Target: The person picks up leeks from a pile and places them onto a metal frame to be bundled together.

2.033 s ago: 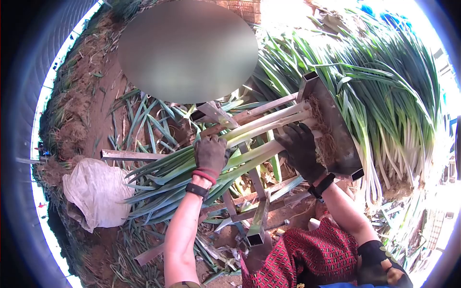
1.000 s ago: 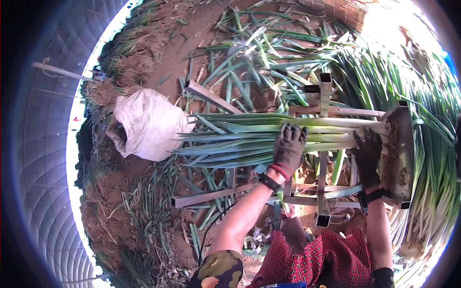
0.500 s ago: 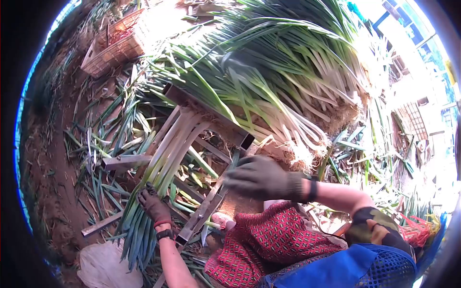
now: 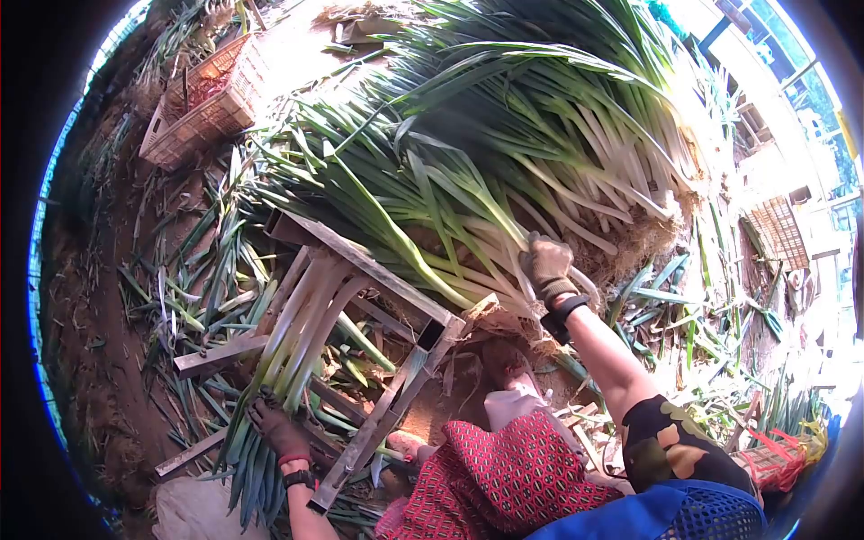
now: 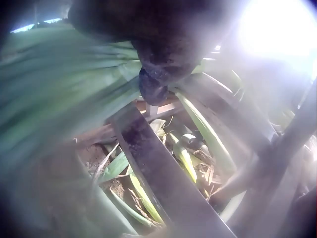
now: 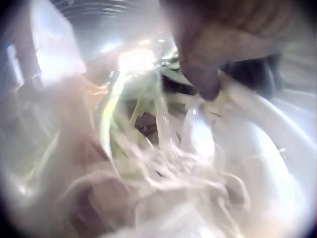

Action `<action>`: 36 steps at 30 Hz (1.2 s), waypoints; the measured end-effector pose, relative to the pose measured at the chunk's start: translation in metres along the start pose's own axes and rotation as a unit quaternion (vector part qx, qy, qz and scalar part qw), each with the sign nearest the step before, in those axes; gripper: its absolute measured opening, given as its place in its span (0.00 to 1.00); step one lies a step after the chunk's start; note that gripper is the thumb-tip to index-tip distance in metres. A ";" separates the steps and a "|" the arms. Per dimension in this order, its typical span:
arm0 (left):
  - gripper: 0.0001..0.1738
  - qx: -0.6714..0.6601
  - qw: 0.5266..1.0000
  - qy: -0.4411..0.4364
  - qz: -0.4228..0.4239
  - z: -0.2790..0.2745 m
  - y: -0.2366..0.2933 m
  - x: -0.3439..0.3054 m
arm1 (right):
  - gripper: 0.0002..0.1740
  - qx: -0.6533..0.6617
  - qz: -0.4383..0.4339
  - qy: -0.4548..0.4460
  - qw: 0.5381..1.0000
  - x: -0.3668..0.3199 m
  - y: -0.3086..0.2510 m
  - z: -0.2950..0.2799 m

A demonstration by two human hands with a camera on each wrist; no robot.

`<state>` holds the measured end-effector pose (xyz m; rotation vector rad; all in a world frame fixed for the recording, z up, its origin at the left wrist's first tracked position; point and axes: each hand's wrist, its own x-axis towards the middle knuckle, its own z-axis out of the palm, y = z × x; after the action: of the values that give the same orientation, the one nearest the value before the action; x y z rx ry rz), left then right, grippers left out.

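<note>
Several large green onions [image 4: 304,310] lie on a metal rack [image 4: 382,414], white root ends toward its angled end plate [image 4: 360,259], leaves drooping at lower left. My gloved left hand [image 4: 281,434] holds this bundle at the green part; in the left wrist view its fingertips [image 5: 153,89] dip beside the leaves, over a metal bar. To the right, my gloved right hand [image 4: 547,263] grips a green onion at the near edge of a large pile [image 4: 558,108]. The right wrist view shows its thumb [image 6: 200,82] against white stalks, with pale roots [image 6: 173,168] below.
A plastic crate [image 4: 207,103] stands at the back left, another crate [image 4: 776,232] at the right. A whitish sack [image 4: 202,511] lies at lower left. Cut leaves litter the soil. A red patterned cloth [image 4: 495,468] covers my lap.
My right hand has left the bundle on the rack and reached right to the pile, where it now grips a green onion. My left hand stays on the bundle; the head view has turned right.
</note>
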<state>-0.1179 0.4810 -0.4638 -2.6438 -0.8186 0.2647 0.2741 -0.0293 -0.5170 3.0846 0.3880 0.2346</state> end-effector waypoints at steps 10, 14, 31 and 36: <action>0.53 -0.001 0.997 -0.061 -0.042 -0.038 0.021 0.004 | 0.14 0.162 -0.123 -0.032 0.979 -0.072 -0.045 -0.046; 0.58 -0.020 0.999 -0.044 -0.012 -0.055 0.025 0.000 | 0.08 0.141 -0.158 -0.016 0.977 -0.059 -0.038 -0.047; 0.51 -0.012 0.997 -0.072 -0.021 -0.063 0.030 0.003 | 0.21 0.377 0.074 -0.246 0.890 0.038 0.069 -0.032; 0.49 0.030 0.996 -0.087 -0.012 -0.042 0.017 -0.003 | 0.12 0.229 -0.073 0.049 0.969 0.037 0.071 -0.112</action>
<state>-0.1001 0.4550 -0.4318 -2.5796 -0.8823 0.5111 0.3096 -0.0887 -0.3975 3.4749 0.7720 0.3379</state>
